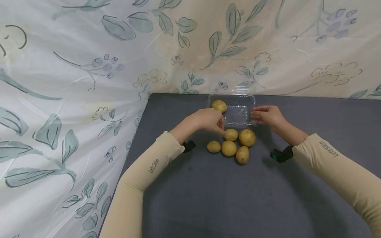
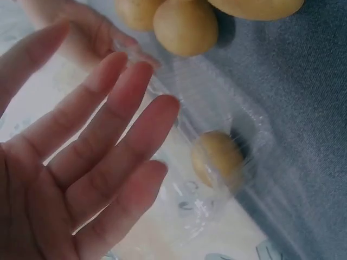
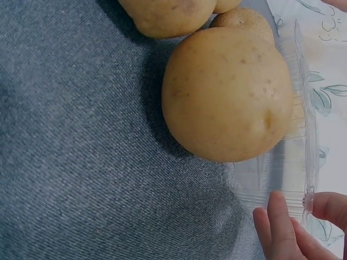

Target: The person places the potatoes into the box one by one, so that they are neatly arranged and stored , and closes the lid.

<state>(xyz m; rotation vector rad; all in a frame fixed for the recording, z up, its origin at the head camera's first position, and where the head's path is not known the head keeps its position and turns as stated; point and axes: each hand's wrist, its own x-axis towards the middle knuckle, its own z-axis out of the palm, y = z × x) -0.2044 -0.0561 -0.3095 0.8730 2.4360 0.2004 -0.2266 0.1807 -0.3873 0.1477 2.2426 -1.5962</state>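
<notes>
A clear plastic container [image 1: 238,124] stands near the back of the grey table, with one potato [image 1: 219,106] in its left end. Several loose potatoes [image 1: 229,148] lie grouped just in front of it. My left hand [image 1: 209,119] is over the container's front left corner, fingertips close to the nearest loose potato [image 1: 231,135]. In the left wrist view its fingers [image 2: 143,127] are spread and relaxed, with nothing held. At the container's right end, my right hand [image 1: 269,116] pinches the rim between thumb and fingers [image 3: 281,225]. The biggest potato [image 3: 227,95] fills the middle of the right wrist view.
The dark grey tabletop [image 1: 190,198] spreads out in front of the potatoes. Behind it and to the left hangs a leaf-patterned curtain [image 1: 89,79]. Dark wrist cameras [image 1: 281,154] jut out below both sleeves.
</notes>
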